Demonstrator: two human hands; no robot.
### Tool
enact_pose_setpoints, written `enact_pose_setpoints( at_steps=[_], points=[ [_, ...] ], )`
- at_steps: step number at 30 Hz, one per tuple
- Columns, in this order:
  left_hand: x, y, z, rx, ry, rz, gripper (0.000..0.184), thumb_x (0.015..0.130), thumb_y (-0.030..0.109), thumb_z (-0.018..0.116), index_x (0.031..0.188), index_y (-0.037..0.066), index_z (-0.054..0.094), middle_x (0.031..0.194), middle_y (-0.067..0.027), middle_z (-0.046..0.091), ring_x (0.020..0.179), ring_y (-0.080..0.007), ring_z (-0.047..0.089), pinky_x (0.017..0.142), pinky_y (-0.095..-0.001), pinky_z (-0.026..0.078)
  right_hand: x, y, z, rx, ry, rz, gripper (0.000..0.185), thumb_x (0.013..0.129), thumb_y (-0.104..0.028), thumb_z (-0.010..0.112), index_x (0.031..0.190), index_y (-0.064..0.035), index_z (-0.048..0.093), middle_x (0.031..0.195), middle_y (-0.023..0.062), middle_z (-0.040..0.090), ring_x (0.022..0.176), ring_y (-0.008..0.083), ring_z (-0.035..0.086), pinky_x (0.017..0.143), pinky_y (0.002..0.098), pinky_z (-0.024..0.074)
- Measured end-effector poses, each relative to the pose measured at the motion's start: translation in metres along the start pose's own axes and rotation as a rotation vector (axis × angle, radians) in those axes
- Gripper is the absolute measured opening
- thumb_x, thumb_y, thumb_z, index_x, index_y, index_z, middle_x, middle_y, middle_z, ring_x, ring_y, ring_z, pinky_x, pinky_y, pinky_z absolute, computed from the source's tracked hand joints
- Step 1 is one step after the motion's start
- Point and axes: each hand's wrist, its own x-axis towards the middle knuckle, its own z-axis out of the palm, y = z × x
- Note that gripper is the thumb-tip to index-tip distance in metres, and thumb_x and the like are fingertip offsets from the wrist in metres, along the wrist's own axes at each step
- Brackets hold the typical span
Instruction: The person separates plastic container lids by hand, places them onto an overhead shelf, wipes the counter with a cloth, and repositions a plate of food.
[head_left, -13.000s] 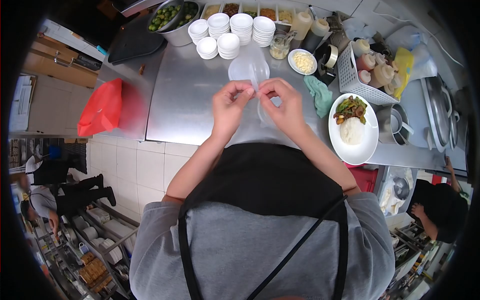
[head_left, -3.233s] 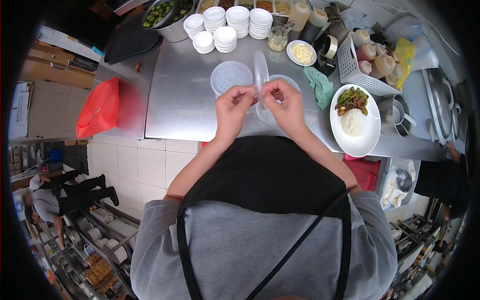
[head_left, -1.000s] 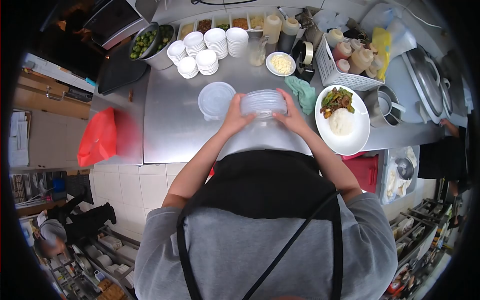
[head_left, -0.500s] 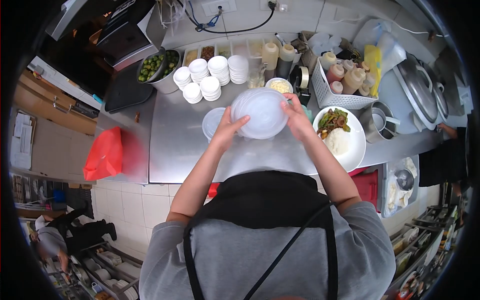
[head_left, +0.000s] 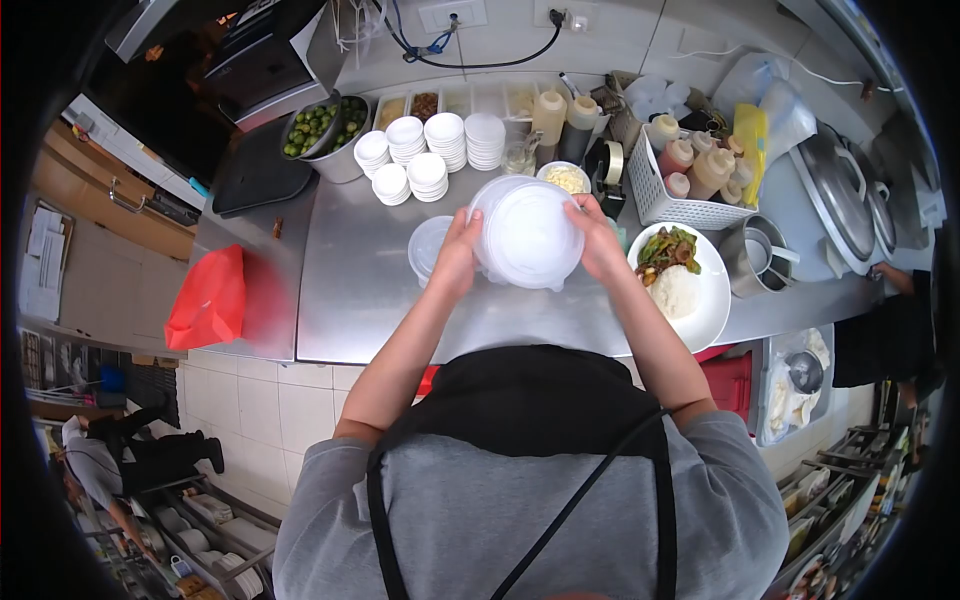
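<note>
Between my two hands is a stack of translucent round plastic lids [head_left: 528,232], lifted above the steel counter [head_left: 370,310]. My left hand [head_left: 456,254] grips its left edge, thumb on top. On the right edge my right hand [head_left: 598,240] has its fingers closed round the rim. Another clear round lid [head_left: 428,246] lies on the counter just left of the stack, partly behind my left hand. To the right of my right hand is a white oval plate with rice [head_left: 676,292] and a meat and green vegetable dish [head_left: 668,248].
Stacks of small white dishes [head_left: 444,134] stand at the back beside a pot of green fruit [head_left: 336,150]. A white basket of sauce bottles [head_left: 690,208] and a metal pot [head_left: 745,262] are at the right. A red bag [head_left: 208,300] lies left. Co-workers stand at both sides.
Earlier my fingers pinched a single upright lid; now both hands hold a whole stack. Over the last second the stack has tipped so its flat face shows. The view has shifted toward the wall.
</note>
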Motion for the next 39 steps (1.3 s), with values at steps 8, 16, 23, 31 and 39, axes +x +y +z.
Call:
enact_pose_setpoints(
  at_steps=[8,16,23,31,39],
  points=[
    [0.001,-0.019,0.01,0.087,-0.046,0.232,0.06,0.089,0.043,0.042,0.129,0.002,0.026,0.127,-0.0126,0.035,0.12,-0.0205,0.031,0.1,-0.033,0.023,0.004,0.012,0.025,-0.104,0.289,-0.133,0.026,0.087,-0.026,0.052,0.103,-0.0095,0.039,0.094,0.007,0.048,0.085,0.0133,0.047,0.074,0.0267,0.0406],
    [0.004,-0.001,0.013,0.282,-0.046,0.246,0.062,0.079,0.02,0.06,0.127,-0.002,0.028,0.122,-0.0154,0.042,0.113,-0.0229,0.043,0.093,-0.033,0.035,0.012,0.011,0.018,-0.196,0.275,-0.244,0.032,0.087,-0.025,0.053,0.112,-0.0095,0.041,0.099,0.0067,0.048,0.088,0.014,0.046,0.077,0.0267,0.0394],
    [0.02,0.051,-0.017,-0.125,-0.287,-0.144,0.053,0.075,0.013,0.06,0.122,-0.001,0.04,0.117,-0.0148,0.05,0.105,-0.024,0.051,0.092,-0.036,0.04,-0.034,-0.082,0.02,-1.208,-0.376,-0.743,0.075,0.072,-0.046,0.064,0.131,-0.0121,0.033,0.138,0.0174,0.022,0.128,0.035,0.019,0.103,0.0446,0.0195],
    [-0.044,0.12,0.044,-0.212,-0.426,-0.039,0.052,0.085,0.033,0.052,0.126,0.005,0.037,0.122,-0.012,0.047,0.105,-0.0221,0.052,0.081,-0.0373,0.046,-0.065,-0.182,0.062,-1.68,-0.287,-1.744,0.022,0.066,-0.011,0.06,0.088,-0.0139,0.059,0.106,0.0035,0.059,0.104,0.0211,0.053,0.092,0.0417,0.0393],
    [-0.07,0.126,0.016,0.019,-0.577,0.196,0.048,0.087,0.028,0.051,0.123,0.0,0.037,0.122,-0.0155,0.044,0.1,-0.028,0.054,0.07,-0.0343,0.051,-0.06,-0.465,0.112,-1.53,1.059,-2.244,0.036,0.066,-0.002,0.06,0.102,-0.0057,0.055,0.101,0.0104,0.058,0.091,0.0272,0.055,0.077,0.0337,0.0437]
  ],
)
